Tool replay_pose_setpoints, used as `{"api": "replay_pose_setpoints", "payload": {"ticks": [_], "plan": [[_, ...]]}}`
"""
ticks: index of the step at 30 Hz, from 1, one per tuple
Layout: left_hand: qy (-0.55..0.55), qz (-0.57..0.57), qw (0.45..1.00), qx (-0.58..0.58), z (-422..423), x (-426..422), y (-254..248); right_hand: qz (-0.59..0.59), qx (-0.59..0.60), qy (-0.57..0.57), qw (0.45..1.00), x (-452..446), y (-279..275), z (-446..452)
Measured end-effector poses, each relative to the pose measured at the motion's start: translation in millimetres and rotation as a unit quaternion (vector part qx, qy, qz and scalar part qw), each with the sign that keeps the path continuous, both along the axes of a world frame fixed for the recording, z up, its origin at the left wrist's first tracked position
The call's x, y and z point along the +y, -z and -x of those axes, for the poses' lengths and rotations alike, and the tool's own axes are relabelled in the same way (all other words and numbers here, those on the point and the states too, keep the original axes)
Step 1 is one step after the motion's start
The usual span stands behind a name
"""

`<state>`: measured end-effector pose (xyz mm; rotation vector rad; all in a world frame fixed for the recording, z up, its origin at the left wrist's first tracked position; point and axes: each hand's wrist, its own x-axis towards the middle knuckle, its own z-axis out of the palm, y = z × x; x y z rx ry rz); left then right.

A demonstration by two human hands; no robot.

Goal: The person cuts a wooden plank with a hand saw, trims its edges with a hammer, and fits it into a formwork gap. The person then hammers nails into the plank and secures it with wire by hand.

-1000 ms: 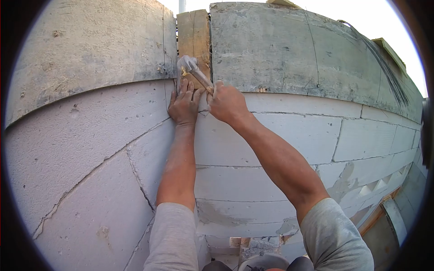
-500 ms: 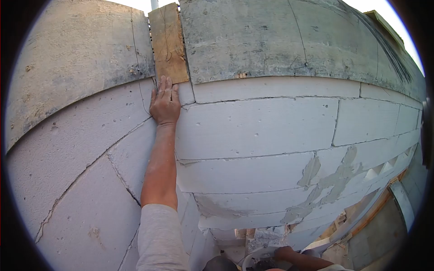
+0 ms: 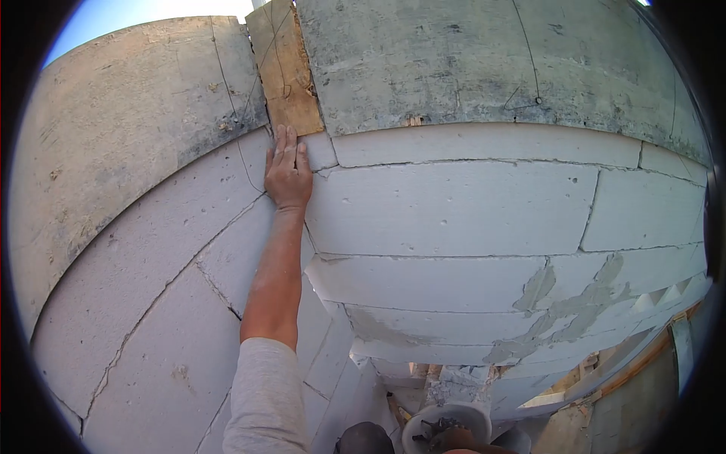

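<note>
My left hand (image 3: 289,172) lies flat against the pale block wall (image 3: 446,208) at the inner corner, fingers stretched upward. Its fingertips reach the lower end of a narrow wooden board (image 3: 291,102), which fills the gap between two large weathered panels. Low in the view, my right hand (image 3: 457,439) is over a round light-coloured bucket (image 3: 482,424). Dark objects that I cannot make out lie in the bucket beside it. The right fingers are not clearly visible.
A left panel (image 3: 144,113) and a right panel (image 3: 469,60) overhang the top block course, with thin wires hanging from them. Grey mortar patches (image 3: 578,303) mark the wall. Timber and a sheet (image 3: 635,401) stand at lower right. A dark rounded object (image 3: 364,439) is beside the bucket.
The view has shifted slightly. My left hand stays against the wall below the board. My right hand has moved from the bucket's right rim to over its opening, and more of the bucket shows.
</note>
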<state>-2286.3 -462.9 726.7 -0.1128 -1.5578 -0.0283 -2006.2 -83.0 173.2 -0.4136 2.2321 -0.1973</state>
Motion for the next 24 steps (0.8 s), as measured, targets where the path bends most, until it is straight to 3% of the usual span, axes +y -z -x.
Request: {"api": "replay_pose_setpoints", "payload": {"ticks": [4, 8, 9, 11, 12, 14, 15, 17, 19, 20, 24], "plan": [[0.018, 0.003, 0.998, -0.053, -10.2, -1.6, -7.2, 0.05, 0.038, -0.041, 0.997, -17.1, -52.0, 18.3], [0.068, -0.053, 0.988, -0.126, -26.8, 1.1, -12.7, 0.164, 0.155, -0.079, 0.971, -16.1, -148.3, 52.7], [0.088, -0.092, 0.98, -0.151, -33.2, 5.6, -17.1, 0.182, 0.162, 0.009, 0.97, -23.9, -248.0, 68.2], [0.128, -0.166, 0.957, -0.2, -48.6, 18.7, -31.4, 0.238, 0.233, 0.019, 0.943, -25.2, -304.6, 105.1], [0.127, -0.19, 0.949, -0.219, -55.8, 25.9, -42.9, 0.329, 0.302, 0.036, 0.894, -32.2, -384.1, 116.3], [0.122, -0.236, 0.927, -0.263, -72.3, 37.0, -68.4, 0.395, 0.36, 0.053, 0.843, -53.1, -548.4, 139.9], [0.147, -0.25, 0.917, -0.272, -79.5, 38.6, -85.1, 0.439, 0.428, 0.034, 0.789, -62.7, -617.1, 151.8], [0.195, -0.279, 0.896, -0.286, -90.0, 41.4, -126.8, 0.449, 0.598, -0.049, 0.662, -76.9, -740.6, 174.5], [0.204, -0.271, 0.905, -0.255, -95.7, 45.3, -182.2, 0.472, 0.695, -0.096, 0.534, -91.0, -843.0, 197.4], [0.208, -0.266, 0.911, -0.238, -96.8, 47.4, -210.8, 0.472, 0.715, -0.094, 0.507, -98.7, -879.3, 214.3], [0.232, -0.255, 0.928, -0.14, -77.2, 50.6, -304.3, 0.196, 0.694, 0.083, 0.688, -141.7, -967.9, 250.6]]}}
